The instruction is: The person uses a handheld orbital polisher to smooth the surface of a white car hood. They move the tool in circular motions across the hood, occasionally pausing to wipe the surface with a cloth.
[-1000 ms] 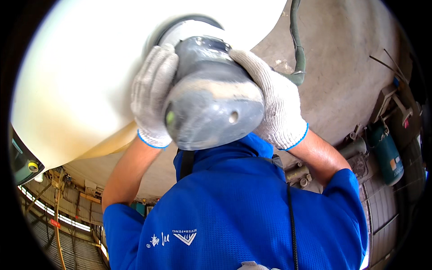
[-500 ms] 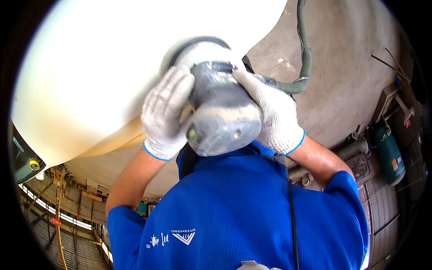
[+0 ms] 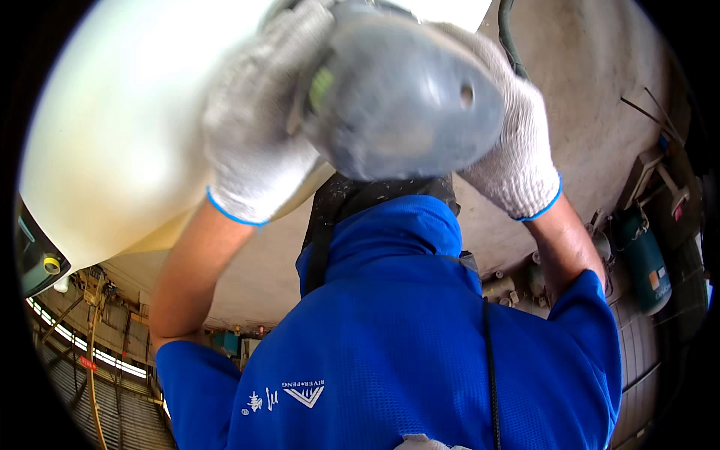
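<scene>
A grey, dust-smeared power sander [image 3: 405, 97] fills the upper middle of the view, its rounded body close to me. My left hand [image 3: 262, 127], in a white knit glove with a blue cuff edge, presses along its left side with the fingers closed about it. My right hand [image 3: 517, 127], gloved alike, wraps the right side. The sander lies over a large, smooth, curved white panel [image 3: 127, 112]; its pad is hidden behind its body, so contact with the panel cannot be told. Some motion blur covers the left glove.
A green ribbed hose [image 3: 510, 34] runs up behind my right hand. Concrete floor [image 3: 592, 97] lies to the right. Beyond it stands a teal tank [image 3: 643, 262] among pipes and metal parts. A yellow roll [image 3: 51, 265] sits at the far left, near timber and metal framing [image 3: 94, 300].
Both hands and the sander have moved up in the picture and look larger, nearer to me. The hands sit farther apart, and more of the dark headgear and collar shows below.
</scene>
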